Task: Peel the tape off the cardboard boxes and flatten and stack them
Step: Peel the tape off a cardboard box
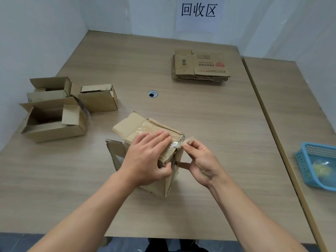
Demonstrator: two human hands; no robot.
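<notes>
While left hand (147, 159) grips box (131, 128), right hand (201, 160) pinching tape (189, 140), open boxes (54, 122) stand leftward.

"回收区" on wall sign (198, 14)

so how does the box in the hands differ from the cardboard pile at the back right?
The brown cardboard box keeps its box shape; the flattened printed cardboard stack lies flat. The box carries clear tape, pinched by the right hand; the stack shows none. The left hand holds the box; nothing touches the stack. Both are brown cardboard.
</notes>
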